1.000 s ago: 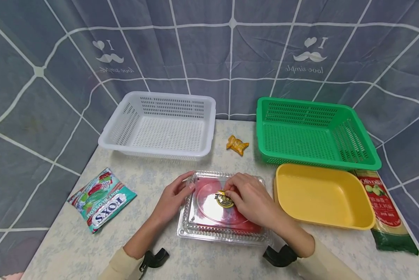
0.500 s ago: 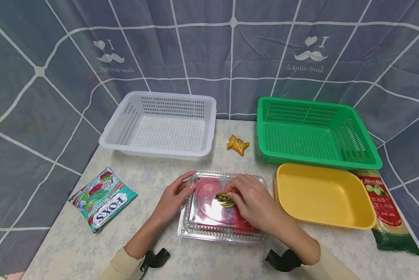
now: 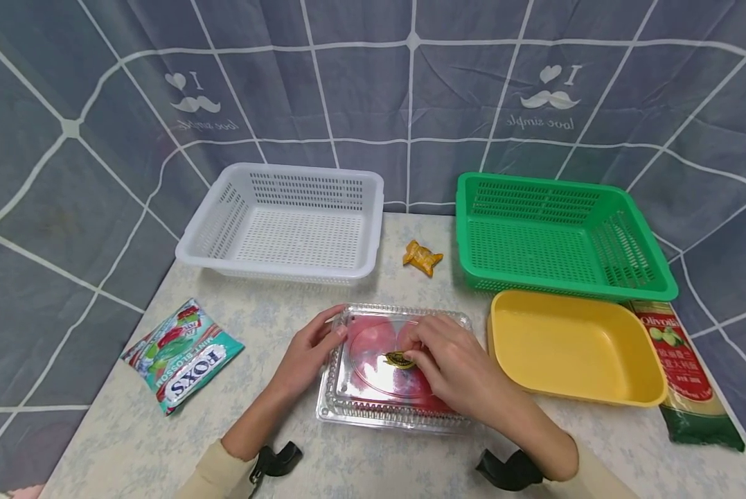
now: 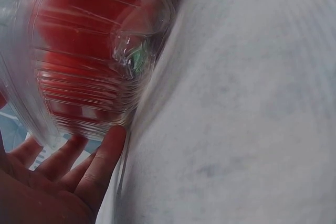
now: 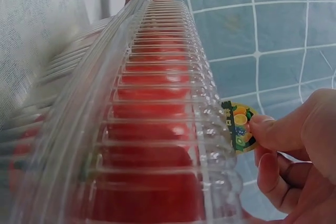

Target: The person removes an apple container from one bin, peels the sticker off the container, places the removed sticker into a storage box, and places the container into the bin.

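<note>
A clear plastic clamshell box (image 3: pixel 373 409) with red contents sits at the front middle of the table. My right hand (image 3: pixel 456 357) is over its lid, thumb and forefinger pinching a round black-and-gold fruit sticker (image 3: pixel 400 360). Seen from the right wrist, this sticker (image 5: pixel 239 127) stands up from the lid, its inner edge at the plastic. At the box's left side, my left hand (image 3: pixel 308 353) holds the edge with the thumb on top. In the left wrist view, the fingers (image 4: pixel 102 169) lie against the ribbed side wall. The red contents' kind is unclear.
A white basket (image 3: pixel 279 270) and a green basket (image 3: pixel 553 285) stand at the back. Between them lies an orange-wrapped candy (image 3: pixel 422 258). A yellow bin (image 3: pixel 578 346) is at right, beside an Olivoila pasta packet (image 3: pixel 684 367). A Fox's candy bag (image 3: pixel 182 357) lies left.
The sticker has tilted up from the lid and looks narrower from above. My right hand and forearm have shifted slightly right. The left hand and the box stay put.
</note>
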`<state>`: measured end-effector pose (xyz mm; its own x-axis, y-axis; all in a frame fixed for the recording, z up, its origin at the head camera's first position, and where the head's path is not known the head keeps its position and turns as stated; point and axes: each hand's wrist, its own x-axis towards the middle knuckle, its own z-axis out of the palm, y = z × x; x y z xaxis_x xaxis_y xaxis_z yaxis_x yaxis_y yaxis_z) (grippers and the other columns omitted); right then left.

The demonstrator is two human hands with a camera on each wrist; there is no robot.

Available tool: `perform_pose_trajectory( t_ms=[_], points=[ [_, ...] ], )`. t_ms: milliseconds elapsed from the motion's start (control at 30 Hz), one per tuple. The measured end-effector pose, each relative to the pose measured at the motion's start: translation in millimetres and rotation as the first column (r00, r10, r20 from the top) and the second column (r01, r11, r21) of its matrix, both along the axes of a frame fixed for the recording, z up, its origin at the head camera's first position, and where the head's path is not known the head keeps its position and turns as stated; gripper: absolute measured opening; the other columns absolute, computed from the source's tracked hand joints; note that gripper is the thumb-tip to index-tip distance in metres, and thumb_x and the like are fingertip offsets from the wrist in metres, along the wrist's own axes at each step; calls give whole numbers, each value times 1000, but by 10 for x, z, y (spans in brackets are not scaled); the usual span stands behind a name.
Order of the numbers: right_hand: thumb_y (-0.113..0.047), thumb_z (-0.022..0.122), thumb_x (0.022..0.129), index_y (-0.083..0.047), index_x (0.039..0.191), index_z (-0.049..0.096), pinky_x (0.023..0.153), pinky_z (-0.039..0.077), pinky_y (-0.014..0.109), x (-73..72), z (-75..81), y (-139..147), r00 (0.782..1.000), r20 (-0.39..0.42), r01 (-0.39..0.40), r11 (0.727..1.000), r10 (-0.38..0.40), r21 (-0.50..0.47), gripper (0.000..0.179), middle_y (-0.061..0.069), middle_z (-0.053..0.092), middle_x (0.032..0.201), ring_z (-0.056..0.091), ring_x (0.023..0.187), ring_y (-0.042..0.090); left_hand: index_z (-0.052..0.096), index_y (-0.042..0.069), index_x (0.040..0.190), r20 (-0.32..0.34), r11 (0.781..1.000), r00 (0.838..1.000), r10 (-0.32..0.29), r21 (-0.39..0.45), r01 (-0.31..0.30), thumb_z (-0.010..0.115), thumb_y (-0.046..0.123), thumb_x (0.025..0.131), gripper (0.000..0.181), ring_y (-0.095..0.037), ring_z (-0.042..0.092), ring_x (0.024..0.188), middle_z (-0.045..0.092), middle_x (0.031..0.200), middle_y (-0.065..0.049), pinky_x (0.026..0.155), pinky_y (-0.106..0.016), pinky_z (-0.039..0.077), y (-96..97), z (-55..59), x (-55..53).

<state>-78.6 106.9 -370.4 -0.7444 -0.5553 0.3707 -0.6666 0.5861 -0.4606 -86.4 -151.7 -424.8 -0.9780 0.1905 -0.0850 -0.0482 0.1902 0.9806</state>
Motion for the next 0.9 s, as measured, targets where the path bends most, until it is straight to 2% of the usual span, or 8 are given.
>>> perform_pose_trajectory(
  t_ms=[133, 233, 367, 500, 700, 900],
  points=[
    [-14, 72, 87, -19, 89, 60, 84, 46, 30, 26, 8, 11, 1000, -12, 5, 1000, -5, 6, 13, -12, 59, 94, 52, 93, 8, 46, 20, 142, 7, 1000, 1000, -2, -1, 2, 54, 25, 100, 43, -14, 59, 90, 63, 122, -5, 62, -24, 43, 3, 0, 1],
    [-12, 72, 87, -18, 89, 60, 81, 47, 30, 44, 20, 30, 999, -41, -9, 999, 7, -45, 13, -12, 59, 93, 53, 92, 7, 46, 21, 142, 14, 1000, 1000, -11, 7, 11, 54, 26, 100, 44, -15, 59, 90, 63, 122, -5, 64, -25, 45, 7, 0, 3],
    [-11, 72, 87, -17, 92, 62, 80, 46, 28, 37, 69, 59, 1000, -10, -18, 994, 17, -105, 12, -13, 60, 94, 53, 92, 6, 45, 20, 143, 10, 1000, 1000, -17, 14, 17, 54, 26, 100, 45, -14, 59, 83, 63, 123, -7, 64, -26, 46, 3, 2, 8],
    [-14, 72, 88, -19, 93, 63, 78, 45, 27, 21, 80, 89, 998, 58, 11, 996, -5, -92, 12, -16, 59, 94, 51, 91, 4, 44, 19, 144, 2, 1000, 1000, -20, 15, 20, 54, 26, 100, 46, -13, 58, 80, 63, 122, -7, 62, -25, 45, -8, -12, 4],
    [-13, 71, 88, -23, 92, 60, 69, 45, 28, -10, 109, 192, 990, 144, 4, 996, 9, -89, 15, -18, 55, 89, 49, 81, 5, 44, 19, 144, 9, 1000, 1000, -20, 13, 20, 55, 26, 100, 46, -16, 61, 89, 63, 122, -8, 67, -28, 48, -2, -16, -5],
    [-13, 72, 87, -26, 92, 61, 70, 46, 31, -96, 203, 341, 961, 273, -19, 994, 47, -106, 18, -15, 56, 83, 51, 80, 8, 45, 19, 143, 19, 1000, 1000, -17, 13, 17, 54, 25, 100, 45, -17, 61, 92, 62, 124, -7, 70, -29, 49, -9, 8, 5]
  ],
)
